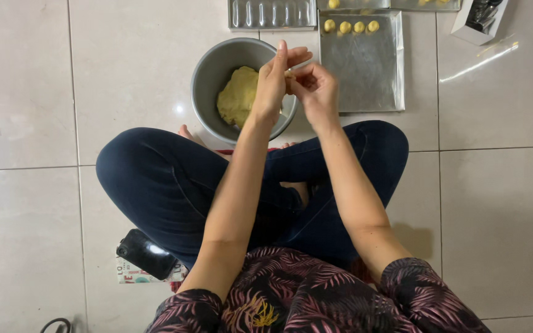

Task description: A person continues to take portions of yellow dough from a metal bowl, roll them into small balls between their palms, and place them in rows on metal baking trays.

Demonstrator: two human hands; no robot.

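Note:
I sit cross-legged on a tiled floor. My left hand (274,80) and my right hand (317,91) meet above a grey metal bowl (212,74), pinching a small piece of yellow dough (289,74) between their fingertips. Inside the bowl lies a large lump of yellow dough (237,95), just left of my left hand. Right of the bowl lies a flat metal baking tray (365,74) with several small yellow dough balls (351,26) in a row along its far edge.
A ridged metal tray (271,13) lies beyond the bowl, and more trays (396,5) sit at the top edge. A white box (481,18) is at the top right. A dark phone (146,254) rests on a printed card by my left knee.

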